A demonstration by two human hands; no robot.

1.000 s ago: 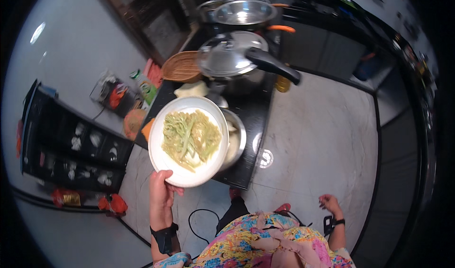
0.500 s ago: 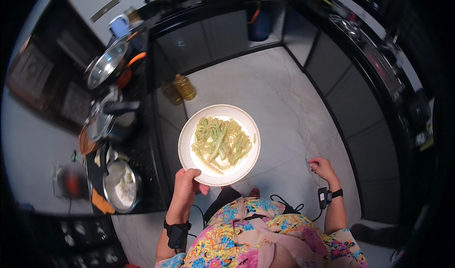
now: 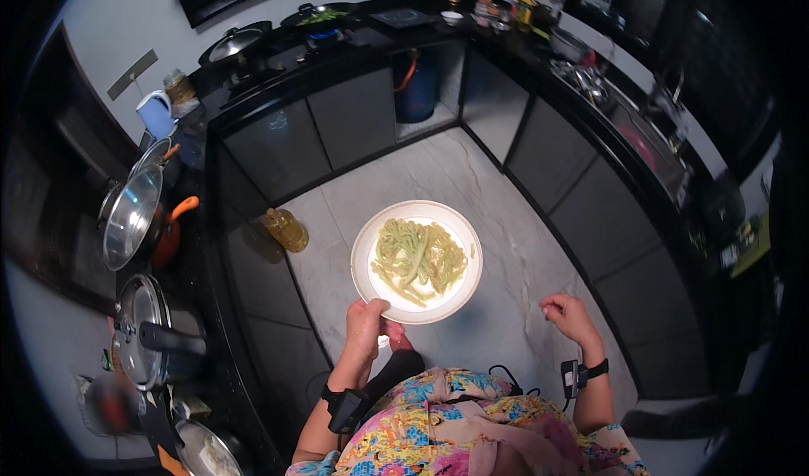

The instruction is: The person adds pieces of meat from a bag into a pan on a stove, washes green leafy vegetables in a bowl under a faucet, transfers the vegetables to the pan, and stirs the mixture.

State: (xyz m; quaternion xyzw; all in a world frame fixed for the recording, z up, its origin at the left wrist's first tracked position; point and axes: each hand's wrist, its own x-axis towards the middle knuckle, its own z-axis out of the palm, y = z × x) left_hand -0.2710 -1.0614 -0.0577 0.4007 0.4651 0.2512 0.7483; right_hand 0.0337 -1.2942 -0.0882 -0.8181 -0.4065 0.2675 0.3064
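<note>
The left hand [image 3: 364, 328] had its fingers clamped on the near rim of the plate [image 3: 371, 265], holding the green beans [image 3: 419, 261] out over the bare floor [image 3: 506, 248]. The right hand [image 3: 569, 314] hung loosely curled, holding nothing. With that one-handed edge grip, I'd guess a small tilt could've slid the beans off.

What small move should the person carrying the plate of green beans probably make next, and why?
Probably keep the white plate level and bring the empty right hand under its far rim: only the left hand grips one edge, and the plate hangs over bare floor.
</note>
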